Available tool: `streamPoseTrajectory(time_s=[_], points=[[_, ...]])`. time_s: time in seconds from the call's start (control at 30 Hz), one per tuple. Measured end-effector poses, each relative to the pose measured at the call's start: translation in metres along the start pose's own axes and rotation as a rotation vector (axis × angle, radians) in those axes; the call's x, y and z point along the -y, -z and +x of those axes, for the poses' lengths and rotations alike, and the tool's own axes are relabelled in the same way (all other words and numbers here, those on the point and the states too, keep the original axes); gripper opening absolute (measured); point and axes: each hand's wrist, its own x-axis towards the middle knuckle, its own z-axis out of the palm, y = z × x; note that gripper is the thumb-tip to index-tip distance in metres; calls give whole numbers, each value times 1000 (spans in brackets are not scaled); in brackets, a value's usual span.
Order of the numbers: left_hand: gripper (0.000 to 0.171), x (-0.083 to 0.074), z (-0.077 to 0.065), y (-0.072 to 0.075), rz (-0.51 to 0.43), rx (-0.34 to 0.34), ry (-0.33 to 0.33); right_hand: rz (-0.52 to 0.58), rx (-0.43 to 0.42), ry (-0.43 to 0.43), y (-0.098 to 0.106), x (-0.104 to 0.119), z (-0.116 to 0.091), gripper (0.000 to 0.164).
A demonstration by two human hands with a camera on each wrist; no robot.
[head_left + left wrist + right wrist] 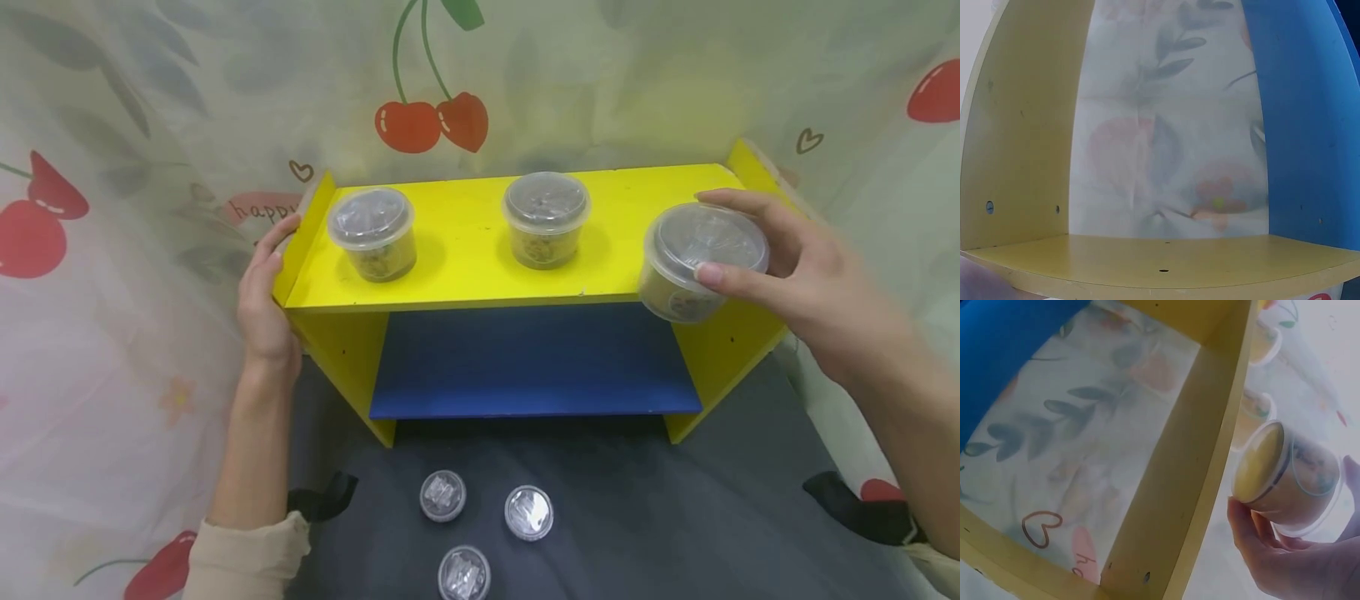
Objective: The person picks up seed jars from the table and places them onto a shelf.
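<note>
My right hand (810, 267) holds a round clear plastic tub (678, 292) with a lid, thumb and fingers about its rim. The tub is tilted and overlaps the right end of the yellow shelf top (457, 250). In the right wrist view this tub (1310, 478) is beside the edge of the shelf unit (1166, 469). My left hand (266, 300) grips the raised left side panel, its fingertips at the panel's edge. Two similar lidded tubs stand on the shelf top, one at the left (382, 258) and another near the middle (546, 246).
Below the top is a blue shelf board (532, 358). Three small round lidded containers, one at the left (442, 496), one at the right (528, 512) and one nearest (463, 575), lie on the dark cloth (637, 525). A cherry-print curtain (600, 92) hangs behind and at both sides.
</note>
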Motion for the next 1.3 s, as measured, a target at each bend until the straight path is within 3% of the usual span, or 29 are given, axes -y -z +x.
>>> streamPoseTrajectory(time_s=[0.47, 0.83, 1.3], points=[[46, -3, -3, 3, -25, -17, 5, -120, -48, -158, 7, 5, 29, 64], [46, -1, -4, 3, -32, -3, 8, -101, -36, -183, 9, 0, 46, 66], [44, -1, -1, 0, -19, 7, 24, -181, -29, -220, 10, -4, 52, 73]])
